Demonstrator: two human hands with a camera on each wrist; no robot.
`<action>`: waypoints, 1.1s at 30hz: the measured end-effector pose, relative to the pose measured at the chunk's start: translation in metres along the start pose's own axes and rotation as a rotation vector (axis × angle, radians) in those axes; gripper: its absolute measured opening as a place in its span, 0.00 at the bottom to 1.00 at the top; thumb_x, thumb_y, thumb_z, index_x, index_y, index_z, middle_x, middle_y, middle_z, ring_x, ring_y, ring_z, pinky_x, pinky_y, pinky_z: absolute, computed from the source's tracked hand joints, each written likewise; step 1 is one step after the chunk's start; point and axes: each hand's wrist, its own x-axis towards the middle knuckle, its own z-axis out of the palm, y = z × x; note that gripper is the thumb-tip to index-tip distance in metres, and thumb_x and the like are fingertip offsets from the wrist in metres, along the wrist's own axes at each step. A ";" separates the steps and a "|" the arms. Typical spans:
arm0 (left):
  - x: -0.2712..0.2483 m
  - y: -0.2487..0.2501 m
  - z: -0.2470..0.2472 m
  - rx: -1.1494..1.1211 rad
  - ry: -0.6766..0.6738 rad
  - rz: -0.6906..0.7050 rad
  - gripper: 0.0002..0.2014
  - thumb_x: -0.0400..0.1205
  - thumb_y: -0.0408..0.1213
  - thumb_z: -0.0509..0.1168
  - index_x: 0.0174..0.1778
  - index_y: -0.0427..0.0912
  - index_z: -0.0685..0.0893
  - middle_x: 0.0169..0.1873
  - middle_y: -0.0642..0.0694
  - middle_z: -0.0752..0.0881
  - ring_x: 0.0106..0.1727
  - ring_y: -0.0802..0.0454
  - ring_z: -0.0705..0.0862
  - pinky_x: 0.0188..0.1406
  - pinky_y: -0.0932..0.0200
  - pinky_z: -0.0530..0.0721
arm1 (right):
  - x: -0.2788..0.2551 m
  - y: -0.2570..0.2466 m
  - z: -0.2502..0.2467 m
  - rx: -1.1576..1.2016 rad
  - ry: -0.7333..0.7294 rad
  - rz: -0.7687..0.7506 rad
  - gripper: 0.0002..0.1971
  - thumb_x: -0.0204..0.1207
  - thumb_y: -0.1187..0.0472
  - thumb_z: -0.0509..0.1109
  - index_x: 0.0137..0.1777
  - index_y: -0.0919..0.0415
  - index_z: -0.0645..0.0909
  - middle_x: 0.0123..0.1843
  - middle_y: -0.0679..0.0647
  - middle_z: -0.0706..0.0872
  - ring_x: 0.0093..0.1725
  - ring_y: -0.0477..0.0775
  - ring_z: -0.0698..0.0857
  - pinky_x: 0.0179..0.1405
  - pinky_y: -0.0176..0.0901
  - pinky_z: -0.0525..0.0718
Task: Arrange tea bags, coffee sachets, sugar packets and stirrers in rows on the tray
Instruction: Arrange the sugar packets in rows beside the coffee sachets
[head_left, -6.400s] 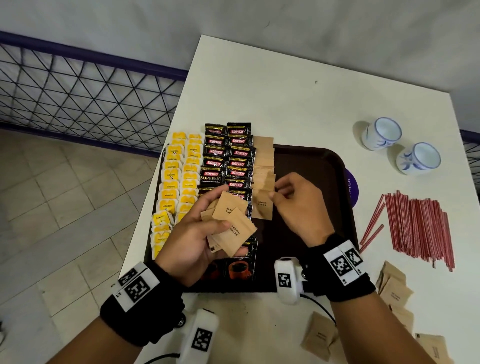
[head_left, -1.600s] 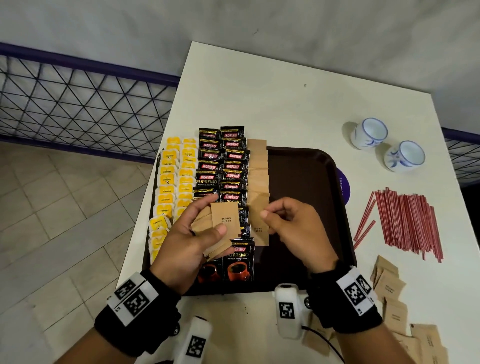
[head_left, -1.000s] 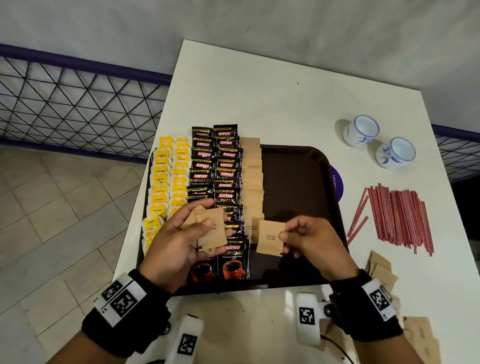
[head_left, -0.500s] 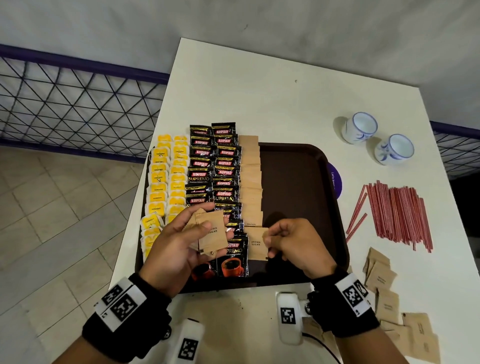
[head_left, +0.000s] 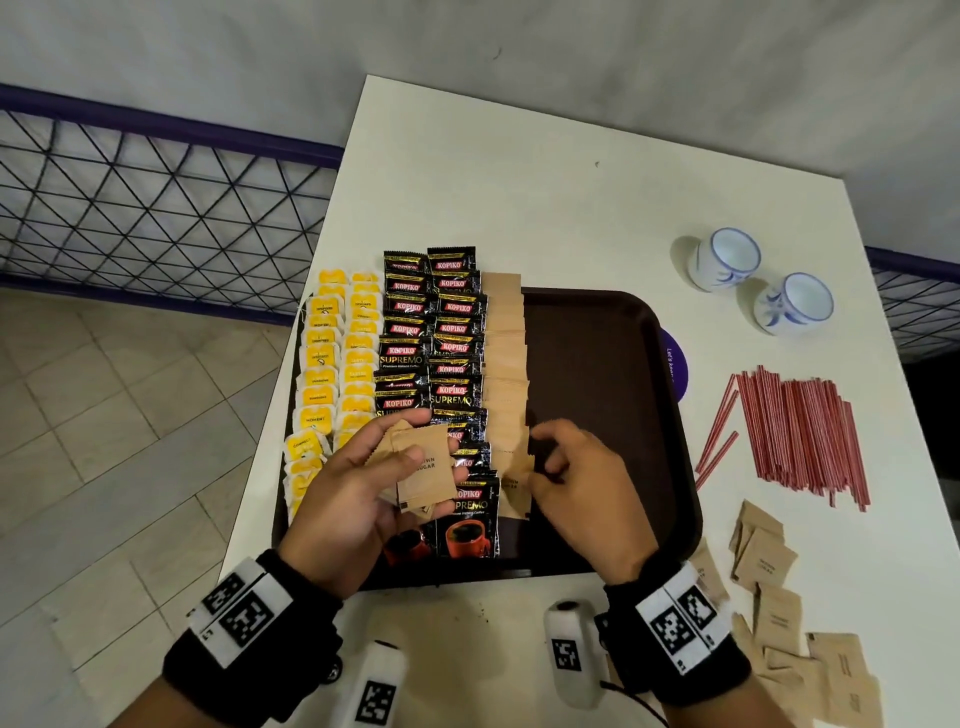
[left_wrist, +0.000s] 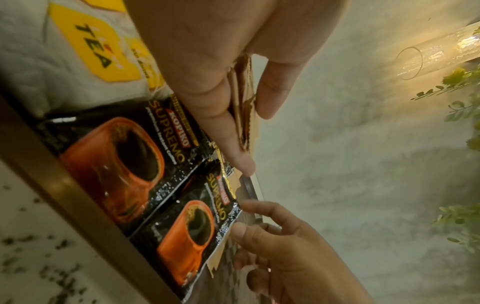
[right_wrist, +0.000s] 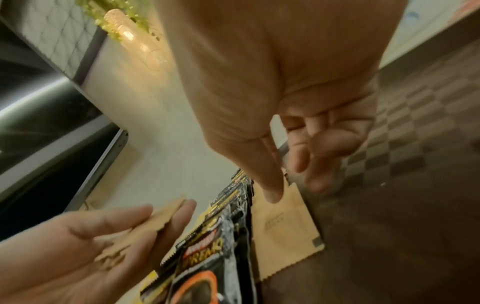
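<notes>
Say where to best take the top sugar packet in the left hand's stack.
Probably by the top sugar packet's far right corner, pinched from the right: it fans clear beyond the left hand's thumb, which pins its near-left part, and the right hand is beside it.

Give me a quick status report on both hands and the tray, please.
Left hand grips brown paper sugar packets. Right hand touches last packet in sugar row, dark brown tray. Red stirrers not yet placed.
</notes>
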 end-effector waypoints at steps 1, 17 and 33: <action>0.000 0.000 0.000 0.002 -0.001 0.000 0.18 0.84 0.26 0.61 0.69 0.44 0.83 0.62 0.34 0.88 0.59 0.29 0.89 0.53 0.34 0.88 | -0.002 -0.002 0.000 -0.007 -0.025 -0.058 0.23 0.74 0.61 0.77 0.67 0.39 0.81 0.44 0.39 0.75 0.38 0.36 0.79 0.41 0.27 0.79; -0.002 0.002 -0.002 0.012 -0.003 0.001 0.18 0.85 0.27 0.61 0.69 0.44 0.82 0.61 0.33 0.88 0.59 0.30 0.89 0.52 0.36 0.89 | 0.002 -0.006 0.000 -0.178 -0.167 -0.147 0.29 0.78 0.61 0.73 0.76 0.35 0.76 0.51 0.45 0.69 0.43 0.44 0.77 0.44 0.32 0.75; -0.002 0.004 -0.001 0.019 -0.011 0.009 0.18 0.83 0.27 0.62 0.68 0.44 0.83 0.60 0.34 0.89 0.59 0.30 0.89 0.53 0.35 0.89 | 0.006 -0.001 0.000 -0.197 -0.137 -0.165 0.28 0.79 0.60 0.71 0.77 0.40 0.76 0.57 0.46 0.69 0.46 0.47 0.79 0.52 0.41 0.85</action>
